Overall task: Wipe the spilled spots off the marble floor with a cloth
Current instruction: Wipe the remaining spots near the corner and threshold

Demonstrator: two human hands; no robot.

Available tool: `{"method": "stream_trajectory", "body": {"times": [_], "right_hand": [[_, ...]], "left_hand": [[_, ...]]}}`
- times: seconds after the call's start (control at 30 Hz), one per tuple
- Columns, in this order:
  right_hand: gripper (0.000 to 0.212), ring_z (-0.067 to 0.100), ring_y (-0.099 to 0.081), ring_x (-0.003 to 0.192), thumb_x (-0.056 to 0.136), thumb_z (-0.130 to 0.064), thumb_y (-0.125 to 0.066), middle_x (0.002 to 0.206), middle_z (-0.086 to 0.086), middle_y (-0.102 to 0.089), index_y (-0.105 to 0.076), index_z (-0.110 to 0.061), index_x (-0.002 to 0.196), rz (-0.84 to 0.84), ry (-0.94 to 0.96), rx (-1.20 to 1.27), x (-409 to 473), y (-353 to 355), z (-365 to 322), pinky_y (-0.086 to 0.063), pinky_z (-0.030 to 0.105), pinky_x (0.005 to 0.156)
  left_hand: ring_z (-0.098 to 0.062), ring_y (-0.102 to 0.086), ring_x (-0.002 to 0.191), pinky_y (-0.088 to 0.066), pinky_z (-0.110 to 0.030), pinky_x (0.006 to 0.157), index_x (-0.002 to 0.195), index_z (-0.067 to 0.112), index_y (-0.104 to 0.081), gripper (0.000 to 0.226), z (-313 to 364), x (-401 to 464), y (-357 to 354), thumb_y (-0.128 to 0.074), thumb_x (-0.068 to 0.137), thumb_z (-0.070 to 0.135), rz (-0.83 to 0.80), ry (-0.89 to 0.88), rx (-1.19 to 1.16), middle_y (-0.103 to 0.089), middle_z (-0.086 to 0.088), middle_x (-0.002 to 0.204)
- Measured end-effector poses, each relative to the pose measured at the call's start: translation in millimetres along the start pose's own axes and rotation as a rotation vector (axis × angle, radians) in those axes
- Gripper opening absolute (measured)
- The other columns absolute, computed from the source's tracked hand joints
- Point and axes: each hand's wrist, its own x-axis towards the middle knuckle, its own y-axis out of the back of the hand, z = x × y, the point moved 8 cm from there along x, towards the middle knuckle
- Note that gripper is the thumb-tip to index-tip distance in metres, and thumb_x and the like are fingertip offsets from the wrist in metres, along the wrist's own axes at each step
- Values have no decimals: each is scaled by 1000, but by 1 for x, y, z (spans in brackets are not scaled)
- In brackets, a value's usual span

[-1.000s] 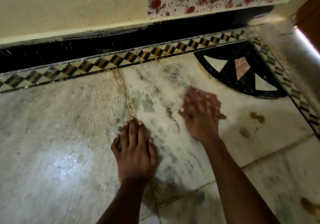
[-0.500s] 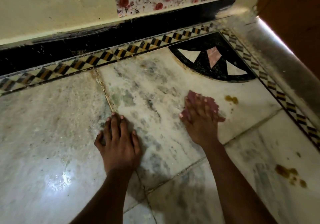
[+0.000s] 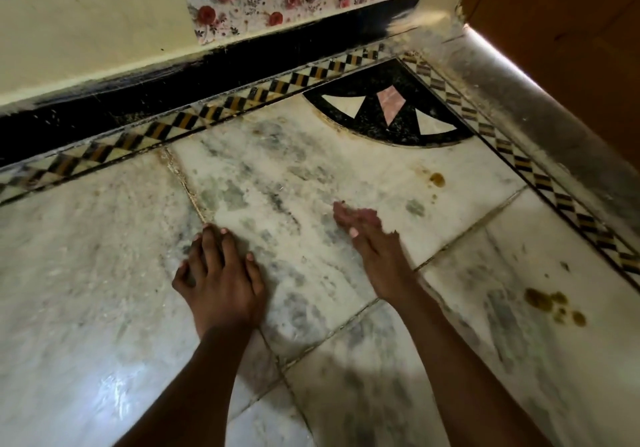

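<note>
My right hand (image 3: 375, 252) presses a small pinkish cloth (image 3: 356, 215) flat on the white marble floor (image 3: 104, 273); only the cloth's far edge shows past my blurred fingers. My left hand (image 3: 221, 277) lies flat on the floor, fingers spread, holding nothing. A small brown spot (image 3: 437, 179) sits on the same slab, up and to the right of the cloth. A bigger cluster of brown spots (image 3: 550, 304) lies on the slab to the right of my right forearm.
A checkered inlay border (image 3: 207, 114) runs along a black skirting (image 3: 138, 97) under the cream wall. A black quarter-circle inlay (image 3: 388, 111) fills the corner. A raised stone threshold (image 3: 540, 117) and a brown door (image 3: 571, 31) bound the right side.
My right hand with the cloth has slid back toward me and left, away from the small brown spot. The view has shifted, showing more of the right slab. My left hand stays planted.
</note>
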Motion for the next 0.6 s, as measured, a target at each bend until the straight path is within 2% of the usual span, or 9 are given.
{"method": "stream_trajectory", "body": {"times": [0.07, 0.17, 0.23, 0.27, 0.33, 0.37, 0.43, 0.5, 0.6], "right_hand": [[53, 30, -69, 126, 100, -46, -58, 133, 17, -73, -67, -9, 137, 134, -180, 511, -4, 19, -9, -50, 55, 114], [46, 32, -78, 102, 105, -44, -50, 115, 16, -79, -68, -7, 127, 229, -257, 723, 8, 58, -33, -64, 53, 87], [49, 31, -79, 102, 111, -53, -40, 113, 11, -81, -69, -15, 120, 223, -313, 736, 21, 83, -40, -66, 53, 82], [52, 30, -79, 103, 108, -60, -40, 113, 9, -81, -71, -20, 118, 268, -322, 605, 29, 100, -38, -65, 53, 85], [54, 32, -76, 107, 104, -66, -45, 113, 10, -79, -73, -22, 118, 431, -355, 108, 37, 139, -25, -61, 48, 95], [51, 36, -72, 111, 106, -60, -47, 116, 14, -77, -72, -17, 120, 573, -368, -130, 34, 159, -17, -57, 43, 97], [41, 41, -67, 111, 109, -42, -50, 116, 21, -73, -69, -6, 118, 779, -330, -356, 22, 174, -12, -50, 41, 91], [28, 39, -64, 111, 106, -24, -55, 120, 22, -67, -69, -3, 117, 652, -168, -488, 25, 146, -19, -49, 39, 90], [37, 39, -54, 133, 101, -23, -53, 144, 22, -56, -66, -4, 129, 269, 15, -747, 39, 73, -4, -47, 50, 112]], "left_hand": [[-39, -38, 150, -29, -58, 113, 150, 11, -47, 58, 0, -1, 0, -38, 101, 41, 7, -9, 5, -38, -17, 166], [-39, -38, 150, -29, -58, 113, 152, 11, -47, 60, 1, -1, 0, -37, 101, 41, 10, -14, 8, -39, -17, 166], [-39, -38, 150, -29, -58, 113, 152, 11, -47, 61, 1, -1, 0, -36, 101, 42, 11, -18, 1, -38, -18, 166], [-39, -37, 150, -30, -58, 112, 152, 11, -46, 61, 1, -1, -1, -36, 101, 42, 11, -21, -2, -38, -18, 166], [-39, -38, 149, -30, -58, 112, 152, 10, -46, 62, 0, -1, -1, -36, 100, 42, 15, -17, 4, -38, -18, 165], [-39, -38, 149, -31, -58, 112, 152, 10, -46, 63, -1, -2, -1, -36, 100, 43, 17, -18, 2, -39, -18, 165], [-40, -39, 148, -31, -58, 111, 152, 10, -47, 63, -1, -2, -1, -36, 99, 43, 19, -18, -7, -39, -18, 164], [-40, -39, 148, -31, -58, 111, 151, 10, -47, 62, -1, -1, -2, -37, 99, 42, 21, -11, -10, -39, -17, 165], [-40, -39, 148, -31, -58, 111, 151, 10, -48, 62, -1, -2, -3, -37, 99, 42, 21, -17, -7, -39, -17, 165]]}}
